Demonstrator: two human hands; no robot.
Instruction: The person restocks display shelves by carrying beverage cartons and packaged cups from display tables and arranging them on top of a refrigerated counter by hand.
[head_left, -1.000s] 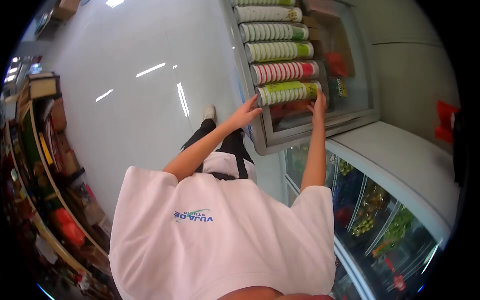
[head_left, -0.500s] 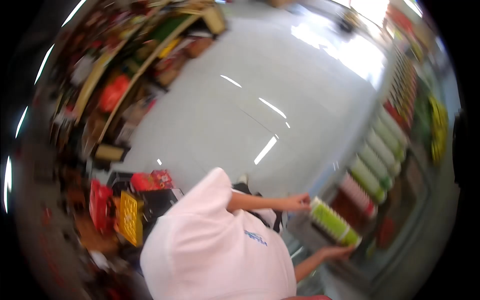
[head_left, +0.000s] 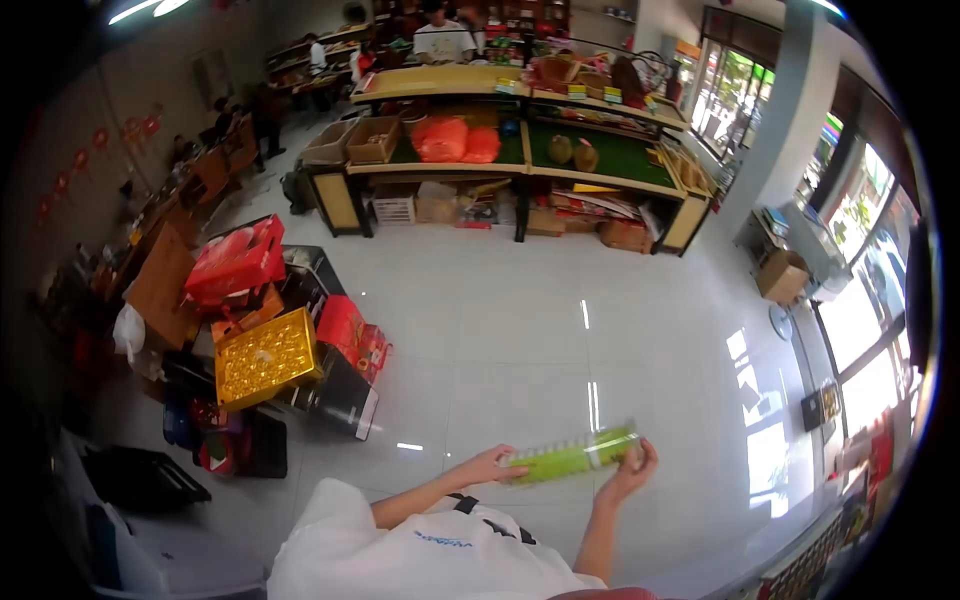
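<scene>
A long clear tube of stacked items with a bright green label (head_left: 565, 458) is held level in front of my body, over the tiled floor. My left hand (head_left: 490, 465) grips its left end with the fingers closed round it. At the other end, slightly higher, my right hand (head_left: 630, 470) is wrapped round the tube.
Ahead stands a wooden display shelf (head_left: 440, 165) with red bags (head_left: 455, 140) and boxes. A gold box (head_left: 268, 358) and red boxes (head_left: 238, 262) are piled at the left. Behind the shelf is a person (head_left: 443, 42). Windows line the right side.
The green tube has been lifted off the row of tubes on the glass-topped case, held in both hands. The view has turned away from the case toward the room and shelf.
</scene>
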